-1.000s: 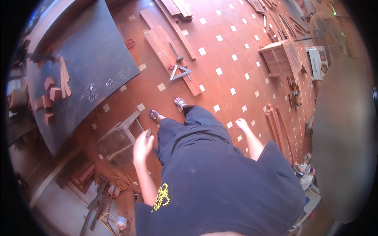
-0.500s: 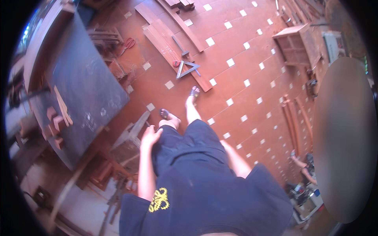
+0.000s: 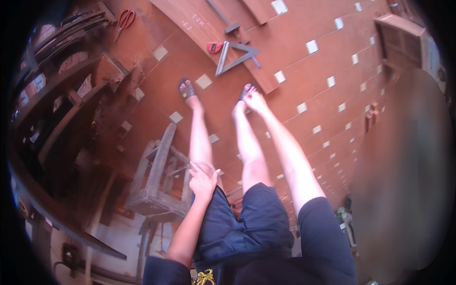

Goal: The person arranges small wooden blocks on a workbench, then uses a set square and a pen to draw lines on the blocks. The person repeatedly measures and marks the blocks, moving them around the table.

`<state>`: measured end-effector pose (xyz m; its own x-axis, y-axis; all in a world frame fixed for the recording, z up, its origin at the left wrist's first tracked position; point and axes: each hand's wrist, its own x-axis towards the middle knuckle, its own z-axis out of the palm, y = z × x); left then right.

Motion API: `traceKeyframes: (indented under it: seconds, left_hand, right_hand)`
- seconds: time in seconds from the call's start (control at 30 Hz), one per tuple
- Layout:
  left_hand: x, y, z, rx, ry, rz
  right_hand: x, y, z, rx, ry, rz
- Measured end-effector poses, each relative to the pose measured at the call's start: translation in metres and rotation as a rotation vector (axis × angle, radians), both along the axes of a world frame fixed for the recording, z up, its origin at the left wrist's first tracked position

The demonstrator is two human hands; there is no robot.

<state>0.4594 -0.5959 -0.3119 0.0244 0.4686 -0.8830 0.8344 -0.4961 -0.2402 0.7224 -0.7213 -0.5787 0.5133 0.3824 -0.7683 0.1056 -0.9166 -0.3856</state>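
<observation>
My left hand (image 3: 203, 183) rests by my left knee, its fingers spread and nothing in them. Reaching down, my right hand (image 3: 255, 101) hangs in front of my right foot, near the end of a reddish wooden board (image 3: 266, 81). Its fingers look loosely apart, with nothing visible in them. On the board lie a triangular metal square (image 3: 222, 59), a red tape measure (image 3: 214, 47) and a blue-purple pen (image 3: 257, 62). Beyond these is a T-shaped tool with a dark block-like head (image 3: 232, 27). Neither hand touches those tools.
A worn wooden stool (image 3: 159, 202) stands close by my left leg. Red-handled scissors (image 3: 126, 20) lie on the tiled floor (image 3: 304, 137) at far left. Dark curved wooden frames (image 3: 57, 111) fill the left side. A wooden box-like piece (image 3: 401, 40) stands at far right.
I have bent forward, so the boards and tools appear nearer. My right arm has come from beside my body down toward my right foot. The dark tabletop at left has left the view.
</observation>
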Motion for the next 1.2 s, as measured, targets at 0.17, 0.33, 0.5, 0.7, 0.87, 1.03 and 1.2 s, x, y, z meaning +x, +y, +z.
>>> traceKeyframes:
  seconds: [0.17, 0.33, 0.5, 0.7, 0.87, 1.03, 1.2]
  left_hand:
    - [0.022, 0.049, 0.013, 0.111, -0.035, -0.016]
    - [0.038, 0.070, 0.015, 0.075, -0.057, 0.007]
    - [0.041, 0.082, 0.004, 0.066, -0.066, -0.072]
    - [0.055, 0.093, 0.007, 0.074, 0.023, -0.080]
    - [0.050, 0.088, 0.003, 0.060, 0.003, -0.146]
    - [0.048, 0.077, 0.001, 0.034, 0.040, -0.152]
    - [0.050, 0.075, -0.003, 0.050, 0.010, -0.208]
  right_hand:
    - [-0.025, 0.132, -0.063, 0.081, 0.495, -1.007]
    - [-0.058, 0.173, -0.140, -0.022, 0.124, -1.278]
    - [-0.069, 0.157, -0.193, 0.055, 0.034, -1.477]
    - [-0.065, 0.126, -0.142, 0.080, 0.220, -1.225]
    - [-0.046, 0.083, -0.113, 0.315, 0.531, -1.125]
    - [-0.019, 0.072, -0.065, 0.598, 0.708, -1.411]
    - [-0.015, 0.064, -0.001, 0.717, 0.651, -1.505]
